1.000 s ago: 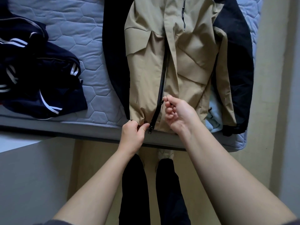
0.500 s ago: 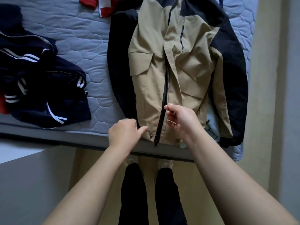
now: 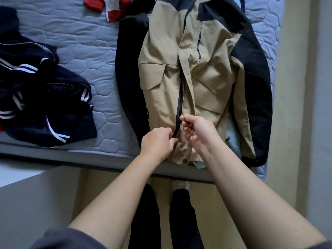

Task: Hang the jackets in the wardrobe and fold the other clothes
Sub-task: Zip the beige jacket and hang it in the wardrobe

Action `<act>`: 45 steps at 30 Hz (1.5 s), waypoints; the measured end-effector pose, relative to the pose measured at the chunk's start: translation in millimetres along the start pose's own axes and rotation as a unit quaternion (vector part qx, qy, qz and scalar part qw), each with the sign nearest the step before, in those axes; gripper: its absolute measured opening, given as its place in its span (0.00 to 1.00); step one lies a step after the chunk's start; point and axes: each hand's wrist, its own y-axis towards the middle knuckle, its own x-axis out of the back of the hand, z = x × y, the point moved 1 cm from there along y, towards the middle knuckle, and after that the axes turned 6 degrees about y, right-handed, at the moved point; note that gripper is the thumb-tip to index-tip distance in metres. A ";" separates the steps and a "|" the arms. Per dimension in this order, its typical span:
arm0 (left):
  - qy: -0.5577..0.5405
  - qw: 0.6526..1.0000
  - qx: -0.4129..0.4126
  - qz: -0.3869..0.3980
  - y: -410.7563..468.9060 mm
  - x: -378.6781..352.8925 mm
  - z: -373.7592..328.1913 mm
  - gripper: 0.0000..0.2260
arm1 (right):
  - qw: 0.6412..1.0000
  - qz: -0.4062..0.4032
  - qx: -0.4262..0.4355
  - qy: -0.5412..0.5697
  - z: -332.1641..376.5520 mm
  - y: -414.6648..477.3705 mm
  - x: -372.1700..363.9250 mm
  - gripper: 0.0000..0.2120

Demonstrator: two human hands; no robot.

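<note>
A tan jacket with black sleeves [image 3: 206,87] lies face up on the mattress [image 3: 86,51], its hem at the near edge. Its black front zipper [image 3: 180,105] runs up the middle. My left hand [image 3: 157,142] grips the left front panel low down, right beside the zipper. My right hand [image 3: 197,130] pinches the zipper a little higher, fingers curled. A heap of navy clothes with white stripes [image 3: 43,97] lies on the left of the mattress. A red and white garment [image 3: 109,8] shows at the top edge.
The mattress edge runs across in front of me, with my dark trouser legs [image 3: 161,212] and the floor below it. A pale wall [image 3: 305,123] stands close on the right. A light grey surface [image 3: 27,203] fills the lower left.
My left hand left the hem corner and came up to the zipper. My right hand stayed pinched on the zipper. The view shifted so more of the jacket's top shows.
</note>
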 end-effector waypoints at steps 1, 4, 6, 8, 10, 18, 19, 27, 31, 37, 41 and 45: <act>0.003 1.000 -0.001 -0.002 -0.1 -1.1 1.0 0.15 | 1.000 -0.003 -0.004 0.016 2.1 2.0 -3.3 0.09; 0.023 1.000 -0.008 0.008 -0.7 -6.3 6.0 0.15 | 0.998 -0.004 -0.008 0.061 13.1 6.3 -15.7 0.10; 0.043 0.999 -0.005 0.032 -1.3 -11.9 13.4 0.14 | 0.996 0.000 -0.002 0.094 27.3 9.1 -23.8 0.10; 0.061 0.997 0.003 0.054 -1.5 -16.9 22.9 0.10 | 0.993 0.008 0.016 0.113 45.2 12.7 -30.5 0.11; 0.082 0.993 0.014 0.079 -0.3 -19.6 30.8 0.07 | 0.993 0.014 0.033 0.110 59.5 14.7 -35.4 0.10; 0.089 0.993 0.009 0.072 27.5 2.4 27.3 0.11 | 0.995 0.049 0.089 -0.021 74.0 19.4 -31.3 0.09; 0.080 0.996 0.010 0.047 33.1 8.1 22.4 0.12 | 0.993 0.046 0.100 -0.041 75.7 22.0 -30.3 0.10; 0.028 0.999 0.025 -0.015 82.7 31.8 -17.5 0.09 | 0.979 0.042 0.155 -0.124 83.2 36.7 -22.7 0.10; -0.036 0.998 0.030 0.037 89.6 31.6 -4.9 0.07 | 0.973 0.039 0.168 -0.156 88.5 45.3 -19.9 0.10; -0.119 0.989 0.000 0.085 87.7 30.4 5.1 0.14 | 0.956 0.004 0.190 -0.226 92.8 58.2 -27.1 0.11; -0.100 0.993 -0.002 0.061 83.2 28.4 4.8 0.16 | 0.866 -0.065 0.307 -0.390 97.0 69.1 -34.8 0.08; -0.075 0.996 -0.010 0.046 78.5 27.9 -0.2 0.15 | 0.757 -0.117 0.338 -0.547 105.4 76.3 -54.4 0.21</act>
